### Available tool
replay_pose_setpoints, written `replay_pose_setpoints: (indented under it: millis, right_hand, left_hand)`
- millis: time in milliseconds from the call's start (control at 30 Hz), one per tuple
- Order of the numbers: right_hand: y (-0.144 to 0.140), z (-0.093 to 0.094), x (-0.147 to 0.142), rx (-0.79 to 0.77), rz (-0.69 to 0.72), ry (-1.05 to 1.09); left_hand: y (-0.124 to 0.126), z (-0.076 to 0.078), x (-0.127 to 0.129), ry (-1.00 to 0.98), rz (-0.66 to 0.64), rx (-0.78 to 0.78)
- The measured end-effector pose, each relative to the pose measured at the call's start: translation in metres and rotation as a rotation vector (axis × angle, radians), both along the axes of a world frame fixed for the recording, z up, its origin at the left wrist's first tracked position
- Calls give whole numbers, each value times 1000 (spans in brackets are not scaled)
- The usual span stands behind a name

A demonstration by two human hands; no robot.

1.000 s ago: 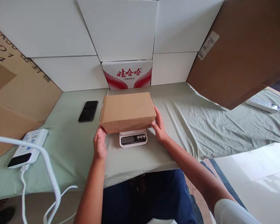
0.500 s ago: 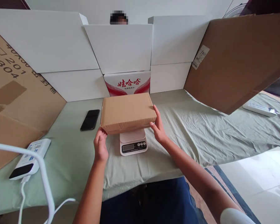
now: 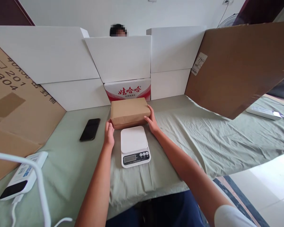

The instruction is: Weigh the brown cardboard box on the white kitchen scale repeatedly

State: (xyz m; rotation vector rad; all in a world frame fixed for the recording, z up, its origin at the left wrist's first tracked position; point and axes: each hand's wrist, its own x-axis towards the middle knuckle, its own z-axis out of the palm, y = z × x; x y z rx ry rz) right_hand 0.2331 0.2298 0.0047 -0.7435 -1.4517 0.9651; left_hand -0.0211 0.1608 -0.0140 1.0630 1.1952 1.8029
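Cardboard box [image 3: 129,112], plain brown and rectangular with crisp edges and a matte top, sits at the centre of the frame just beyond the kitchen scale [image 3: 134,146] and right in front of a white carton with red lettering [image 3: 127,90]. Whether its underside touches the cloth or hangs just above it, I cannot tell.

The left hand [image 3: 109,135] is pressed against the box's lower left corner, fingers curled up along the side, wrist straight, forearm running down to the bottom of the frame. The right hand [image 3: 152,121] clasps the right end, fingers spread flat on the short face, thumb pointing in along the near bottom edge, the arm stretching in from the lower right. Both hands are partly open and have the box gripped between them.

The scale is white, smooth plastic, a square platform with rounded corners, bare on top, with a small display and three round buttons along its near edge. The table [image 3: 203,138] wears a pale green, wrinkled cloth. A glossy black phone [image 3: 90,129] lies flat to the left of centre. White boards [image 3: 118,56] stand along the back, and a large brown cardboard sheet [image 3: 241,66] leans at the upper right.
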Motion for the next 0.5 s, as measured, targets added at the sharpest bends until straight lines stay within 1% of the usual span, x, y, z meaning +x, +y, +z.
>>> replay_pose_setpoints:
  millis: [133,300,500]
  right_hand:
    - [1,2,-1,-20,5,-20]
    - [-1,6,-2,-65,19,-4]
    - [-3,5,-2,-87,47,99]
  left_hand:
    - [6,-3,0,-25,16,-11]
    - [10,-8,2,-18,-20,-27]
    - [11,-9,-8,-46,10,-54]
